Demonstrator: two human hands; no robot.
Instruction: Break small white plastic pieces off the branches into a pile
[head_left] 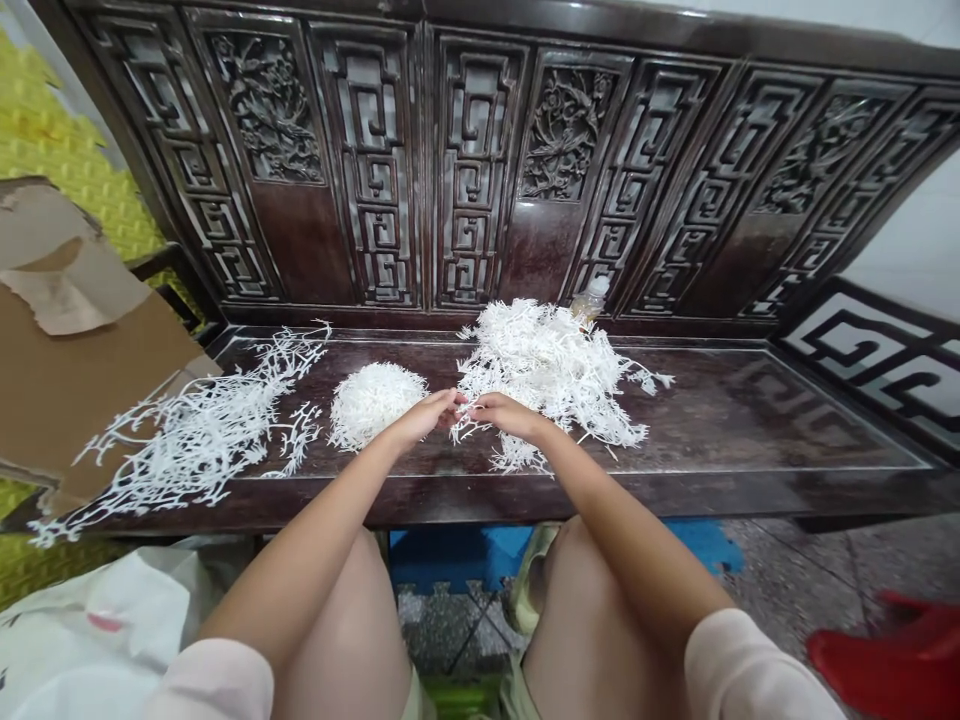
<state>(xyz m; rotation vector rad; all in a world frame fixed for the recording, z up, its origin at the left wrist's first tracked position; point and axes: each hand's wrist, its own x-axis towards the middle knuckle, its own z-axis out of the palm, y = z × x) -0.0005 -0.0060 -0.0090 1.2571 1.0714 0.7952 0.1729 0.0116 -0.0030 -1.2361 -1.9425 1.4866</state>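
Head view: white, spiky branching sprigs in loose heaps

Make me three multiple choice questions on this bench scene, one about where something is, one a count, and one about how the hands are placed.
1. Where is the round white ball of sprigs?
A. On the cardboard
B. On the dark wooden bench seat, between two loose heaps of sprigs
C. On the floor

2. How many floral carved panels show in the backrest?
A. Three
B. Two
C. Five

3. How are the left hand and right hand placed?
A. Resting on the knees
B. Far apart, one at each end of the bench
C. Close together above the seat, beside a heap

1 B: the ball lies on the seat with a heap on either side.
2 A: flower carvings fill three panels across the backrest.
3 C: the fingertips nearly meet over the seat.
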